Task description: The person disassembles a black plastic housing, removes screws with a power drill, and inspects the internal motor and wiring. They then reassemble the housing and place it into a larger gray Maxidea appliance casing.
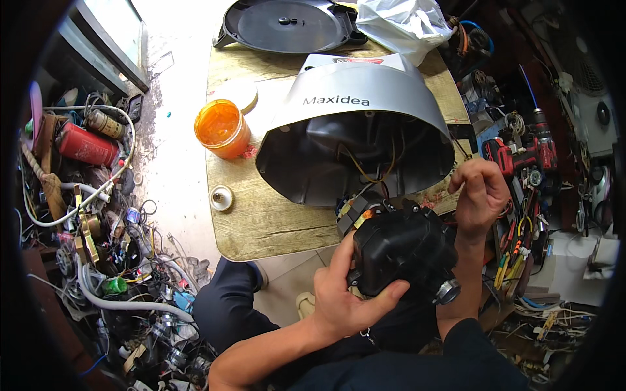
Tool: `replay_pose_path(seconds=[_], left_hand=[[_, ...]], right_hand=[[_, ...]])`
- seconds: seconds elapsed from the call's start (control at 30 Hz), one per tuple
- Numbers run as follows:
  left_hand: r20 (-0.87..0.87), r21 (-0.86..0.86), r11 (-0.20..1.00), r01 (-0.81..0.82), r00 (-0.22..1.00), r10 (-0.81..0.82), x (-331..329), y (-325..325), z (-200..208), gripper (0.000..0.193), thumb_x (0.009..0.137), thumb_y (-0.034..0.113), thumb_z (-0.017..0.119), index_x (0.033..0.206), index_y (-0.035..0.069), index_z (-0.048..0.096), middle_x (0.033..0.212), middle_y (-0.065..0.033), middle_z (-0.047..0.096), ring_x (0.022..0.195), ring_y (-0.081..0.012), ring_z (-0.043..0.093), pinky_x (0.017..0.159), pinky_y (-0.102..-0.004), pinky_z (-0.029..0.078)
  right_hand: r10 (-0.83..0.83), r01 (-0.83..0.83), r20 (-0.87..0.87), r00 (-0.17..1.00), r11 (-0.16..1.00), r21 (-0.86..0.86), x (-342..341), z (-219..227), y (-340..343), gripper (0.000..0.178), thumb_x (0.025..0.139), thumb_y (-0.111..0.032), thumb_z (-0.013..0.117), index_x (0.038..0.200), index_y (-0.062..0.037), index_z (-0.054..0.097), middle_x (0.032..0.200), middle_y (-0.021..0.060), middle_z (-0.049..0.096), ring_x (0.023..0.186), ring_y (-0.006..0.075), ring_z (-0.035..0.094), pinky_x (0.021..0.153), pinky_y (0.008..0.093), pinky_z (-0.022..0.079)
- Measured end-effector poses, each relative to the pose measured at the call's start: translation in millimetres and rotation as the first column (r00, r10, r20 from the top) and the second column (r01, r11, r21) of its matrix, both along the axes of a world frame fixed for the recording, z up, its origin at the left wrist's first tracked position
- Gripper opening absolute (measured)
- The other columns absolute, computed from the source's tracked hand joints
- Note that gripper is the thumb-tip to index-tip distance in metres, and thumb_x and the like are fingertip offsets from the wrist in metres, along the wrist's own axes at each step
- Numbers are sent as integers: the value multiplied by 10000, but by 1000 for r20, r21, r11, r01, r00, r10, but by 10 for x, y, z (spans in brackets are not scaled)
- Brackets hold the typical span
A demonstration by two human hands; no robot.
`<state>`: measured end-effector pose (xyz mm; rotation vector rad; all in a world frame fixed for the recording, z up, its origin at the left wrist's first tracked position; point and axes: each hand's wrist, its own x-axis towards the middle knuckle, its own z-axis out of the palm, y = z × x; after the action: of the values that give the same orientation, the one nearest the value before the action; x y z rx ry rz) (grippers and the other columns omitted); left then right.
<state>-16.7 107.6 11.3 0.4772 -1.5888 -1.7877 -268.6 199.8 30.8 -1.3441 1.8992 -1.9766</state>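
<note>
My left hand is wrapped round the near left side of a black plastic housing, thumb across its front. A round metal fitting sticks out of this housing's lower right. Thin wires run from it up into a large silver appliance shell, whose dark hollow side faces me. Just right of the shell my right hand is raised with curled, closed fingers. A thin dark rod shows by its fingertips; what they grip is not clear.
On the wooden table stand an open tub of orange grease, a white lid and a small white cap. A black cover and plastic bag lie behind. A red-black drill is at right; clutter surrounds a red cylinder at left.
</note>
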Motion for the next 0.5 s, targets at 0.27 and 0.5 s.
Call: replay_pose_path(seconds=[0.27,0.5], left_hand=[[12,60,998,21,1000,-22,10,71,-41,836,867,197,893,1504,-110,447,1127,-179,769,1012,-209,765,875,-294,585],[9,-94,995,-22,1000,23,-37,91,-102,816,846,194,906,1477,-103,483,1079,-177,773,961,-208,778,817,-284,592]], right_hand=[[-2,56,-194,981,961,272,-149,-55,-223,946,854,-635,826,1496,-3,539,1510,159,564,1321,263,586,1102,408,458],[23,71,-291,957,948,311,-171,-35,-331,1015,834,-381,875,1640,-23,372,1659,197,428,1485,336,489,1173,445,419]])
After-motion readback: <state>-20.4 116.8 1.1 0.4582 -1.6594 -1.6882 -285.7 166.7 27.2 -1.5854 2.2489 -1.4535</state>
